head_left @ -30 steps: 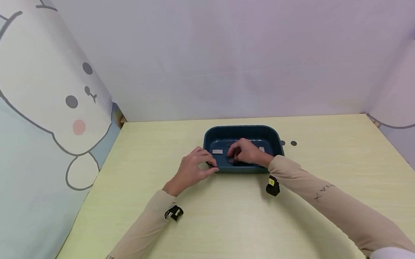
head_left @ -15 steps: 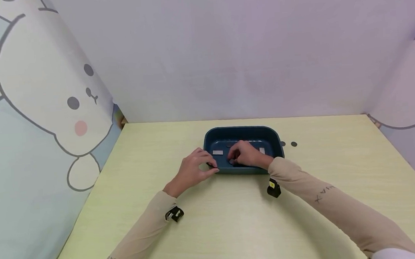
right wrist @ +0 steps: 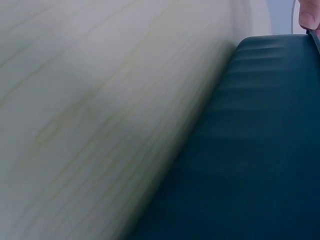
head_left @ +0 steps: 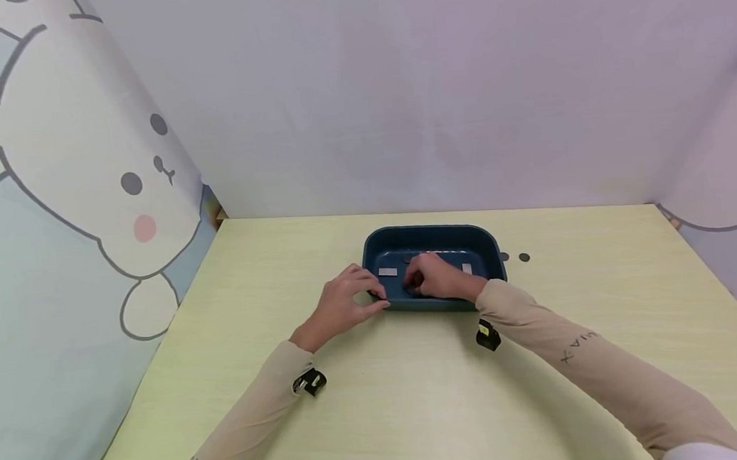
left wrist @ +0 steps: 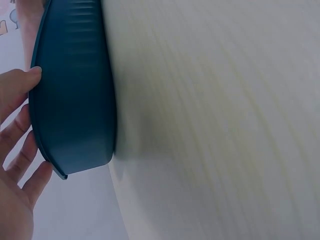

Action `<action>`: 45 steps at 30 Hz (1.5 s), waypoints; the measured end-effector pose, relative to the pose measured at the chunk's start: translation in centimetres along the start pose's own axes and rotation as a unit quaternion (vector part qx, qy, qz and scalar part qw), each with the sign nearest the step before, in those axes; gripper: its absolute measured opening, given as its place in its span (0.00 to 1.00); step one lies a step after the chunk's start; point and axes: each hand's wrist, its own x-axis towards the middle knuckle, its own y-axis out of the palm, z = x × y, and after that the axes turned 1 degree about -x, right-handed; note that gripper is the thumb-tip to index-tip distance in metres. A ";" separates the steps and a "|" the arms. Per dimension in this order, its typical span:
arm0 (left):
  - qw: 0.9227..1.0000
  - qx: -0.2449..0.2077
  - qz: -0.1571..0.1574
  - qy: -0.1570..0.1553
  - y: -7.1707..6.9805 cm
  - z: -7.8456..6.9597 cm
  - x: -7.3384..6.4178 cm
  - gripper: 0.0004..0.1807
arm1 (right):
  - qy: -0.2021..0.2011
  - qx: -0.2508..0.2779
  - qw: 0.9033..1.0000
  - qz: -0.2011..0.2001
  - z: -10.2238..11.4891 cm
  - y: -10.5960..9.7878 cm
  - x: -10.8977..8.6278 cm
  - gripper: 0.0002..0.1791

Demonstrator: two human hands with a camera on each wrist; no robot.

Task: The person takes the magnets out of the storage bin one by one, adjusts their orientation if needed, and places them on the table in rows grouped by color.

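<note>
A dark blue rectangular tub [head_left: 438, 303] with rounded corners stands at the back of the table. My left hand [head_left: 341, 299] grips its left front corner: in the left wrist view the thumb [left wrist: 27, 80] lies on the rim and the fingers curve along the edge. My right hand [head_left: 436, 277] reaches over the front wall into the tub, fingers curled down and pinching a small dark round disc [head_left: 410, 290], mostly covered by the fingertips. The right wrist view mainly shows the tub's outer wall [right wrist: 260, 150].
Inside the tub lie a small white rectangle [head_left: 387, 272] on the left and another white rectangle [head_left: 467, 269] on the right. A dark disc [head_left: 524, 257] lies on the pale wooden table [head_left: 406, 398] to the right, with a second disc [head_left: 505, 256] against the tub.
My right fingers have closed in on the dark disc, which tilted up at the fingertips and is now mostly covered. The left hand stays at the tub's corner.
</note>
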 end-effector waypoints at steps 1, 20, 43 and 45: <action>1.000 0.001 0.000 -0.001 0.0 0.0 0.0 0.06 | -0.001 0.002 1.000 0.004 0.0 0.0 0.0 0.10; 1.000 -0.006 0.003 -0.005 0.4 0.1 0.2 0.05 | -0.003 0.040 0.998 -0.049 -0.3 -1.1 -0.8 0.05; 1.000 -0.008 -0.002 -0.002 0.2 0.2 0.0 0.06 | 0.023 0.088 0.991 -0.097 -0.4 -2.7 -3.6 0.04; 1.000 -0.007 -0.002 -0.003 0.3 0.3 -0.1 0.06 | 0.020 0.091 0.990 -0.101 -0.5 -2.9 -3.9 0.04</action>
